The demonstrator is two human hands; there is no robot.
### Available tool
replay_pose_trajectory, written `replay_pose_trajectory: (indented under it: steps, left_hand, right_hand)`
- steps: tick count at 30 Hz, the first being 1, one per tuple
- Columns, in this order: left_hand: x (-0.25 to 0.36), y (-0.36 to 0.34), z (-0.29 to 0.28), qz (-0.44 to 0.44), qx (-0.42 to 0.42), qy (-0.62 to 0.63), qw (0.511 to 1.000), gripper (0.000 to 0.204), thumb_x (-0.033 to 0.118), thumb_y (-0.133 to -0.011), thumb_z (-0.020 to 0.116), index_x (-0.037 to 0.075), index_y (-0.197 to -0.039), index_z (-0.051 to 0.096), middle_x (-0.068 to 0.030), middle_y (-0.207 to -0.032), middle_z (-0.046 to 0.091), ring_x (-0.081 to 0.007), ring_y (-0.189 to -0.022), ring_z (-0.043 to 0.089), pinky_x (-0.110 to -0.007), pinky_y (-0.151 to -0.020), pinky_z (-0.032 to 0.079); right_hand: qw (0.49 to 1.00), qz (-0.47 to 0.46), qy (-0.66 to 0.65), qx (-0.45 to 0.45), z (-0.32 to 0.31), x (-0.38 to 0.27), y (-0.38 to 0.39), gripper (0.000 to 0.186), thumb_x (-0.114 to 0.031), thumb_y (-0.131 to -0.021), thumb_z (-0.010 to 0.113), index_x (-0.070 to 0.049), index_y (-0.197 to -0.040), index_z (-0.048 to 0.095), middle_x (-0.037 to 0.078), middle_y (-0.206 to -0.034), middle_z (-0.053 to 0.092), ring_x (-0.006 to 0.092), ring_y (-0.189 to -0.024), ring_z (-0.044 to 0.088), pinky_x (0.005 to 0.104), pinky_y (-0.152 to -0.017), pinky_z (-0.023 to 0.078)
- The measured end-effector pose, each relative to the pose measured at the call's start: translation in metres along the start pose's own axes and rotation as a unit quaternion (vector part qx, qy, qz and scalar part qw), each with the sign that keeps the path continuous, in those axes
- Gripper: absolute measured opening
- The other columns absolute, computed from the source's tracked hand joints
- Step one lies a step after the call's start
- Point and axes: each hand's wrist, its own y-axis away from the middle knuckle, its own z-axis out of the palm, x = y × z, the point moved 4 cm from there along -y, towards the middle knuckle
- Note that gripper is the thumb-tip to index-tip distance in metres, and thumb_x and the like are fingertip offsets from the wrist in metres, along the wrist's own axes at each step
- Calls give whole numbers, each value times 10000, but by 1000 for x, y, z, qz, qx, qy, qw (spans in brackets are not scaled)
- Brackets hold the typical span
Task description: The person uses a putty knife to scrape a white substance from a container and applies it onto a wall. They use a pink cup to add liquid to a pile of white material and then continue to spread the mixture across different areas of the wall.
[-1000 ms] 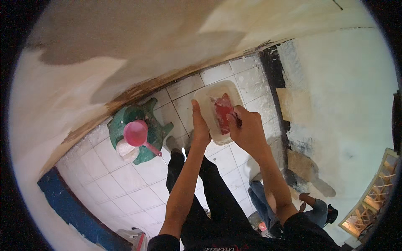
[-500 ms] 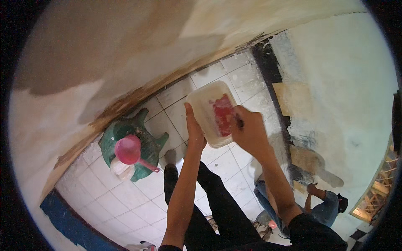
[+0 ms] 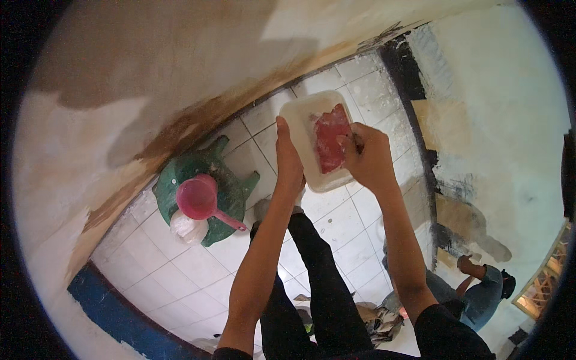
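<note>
Left hand (image 3: 289, 161): fingers straight and together, thumb out of sight; it props the tray (image 3: 305, 123) from the left edge and prob. underneath, so it carries more than it grips.
Right hand (image 3: 370, 161): curled shut round a thin tool handle at the tray's right edge; blade end sits in the paste (image 3: 332, 137). Tool itself mostly hidden by the fingers, can't tell scraper from brush.
Tray: whitish, shallow, rounded corners, held up in front of the wall (image 3: 150, 66), well above the floor (image 3: 180, 270).
Paste: red, spread over the tray's right half; left half nearly bare.
Step in hand: looks like loading the tool w/ paste from the tray.
How to do it well: keep tray level, left palm flat under it, so nothing slides off the far rim. Draw the tool toward the bare half, w/ a shallow angle, and take a modest load. Wipe excess on the rim before lifting away.
Risk: tray rests on an open hand, so a hard push from the right could tip it.
Nearby: green stool (image 3: 207, 186) below left w/ a pink dipper (image 3: 199, 198) on top, a white bag just beside it; another person (image 3: 480, 288) crouches lower right, well apart.
</note>
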Motion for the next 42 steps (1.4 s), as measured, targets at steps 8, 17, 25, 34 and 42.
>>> replay_pose_trajectory:
  steps: [8, 17, 25, 34, 42]
  left_hand:
    - [-3, -11, -21, -7, -42, -68, 997, 805, 714, -922, 301, 59, -1381, 404, -174, -1281, 553, -304, -1113, 602, -412, -948, 522]
    - [11, -9, -25, 20, -9, -82, 996, 782, 699, -936, 284, 73, -1389, 408, -152, -1304, 547, -303, -1156, 572, -415, -981, 487]
    - [18, -22, -18, -13, 3, -46, 999, 795, 689, -935, 338, 17, -1345, 451, -156, -1260, 570, -261, -1122, 589, -371, -953, 488]
    - [21, -64, -10, 35, -50, -27, 998, 790, 692, -932, 338, 55, -1395, 404, -145, -1333, 521, -274, -1196, 544, -386, -993, 468]
    - [13, -60, -35, 40, 21, -40, 998, 720, 649, -950, 345, 100, -1412, 402, -98, -1346, 525, -259, -1209, 532, -408, -1002, 457]
  right_hand:
    - [992, 80, -92, -35, 21, 31, -2, 167, -81, -835, 632, 59, -913, 680, 187, -743, 683, 235, -646, 670, 370, -626, 519]
    - [934, 168, -308, -60, 11, 51, 0, 192, -74, -946, 571, 74, -1049, 638, 97, -809, 685, 118, -660, 646, 259, -553, 542]
    - [856, 184, -470, -111, 19, 63, -2, 361, -167, -920, 643, 91, -1164, 579, 142, -1003, 672, 185, -789, 680, 299, -677, 606]
    - [786, 189, -585, -57, 1, 67, -41, 404, -121, -954, 575, 71, -1289, 455, 133, -1146, 597, 202, -972, 650, 325, -802, 605]
    - [777, 90, -621, 42, -54, 62, -170, 272, -18, -960, 447, 89, -1207, 479, 165, -1171, 584, 251, -996, 622, 350, -920, 564]
